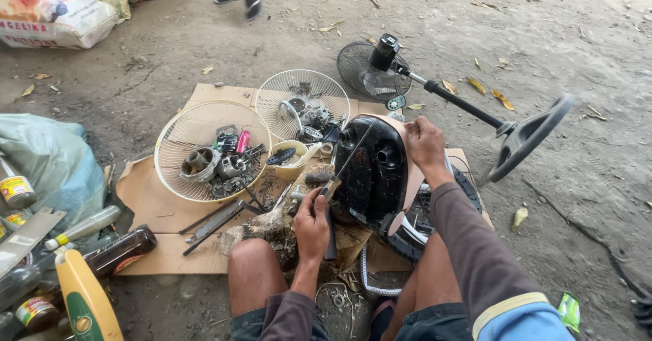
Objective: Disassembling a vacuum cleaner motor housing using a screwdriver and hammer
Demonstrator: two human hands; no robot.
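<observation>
Two hands worked: the left hand (312,224) gripped a screwdriver (345,163) poking the black casing (370,171), and the right hand (424,144) clutched its far top.

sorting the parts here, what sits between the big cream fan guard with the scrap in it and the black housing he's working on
In the head view, a cream cup lies between the cream fan guard and the black housing, with a dark disc resting across its mouth.
</observation>
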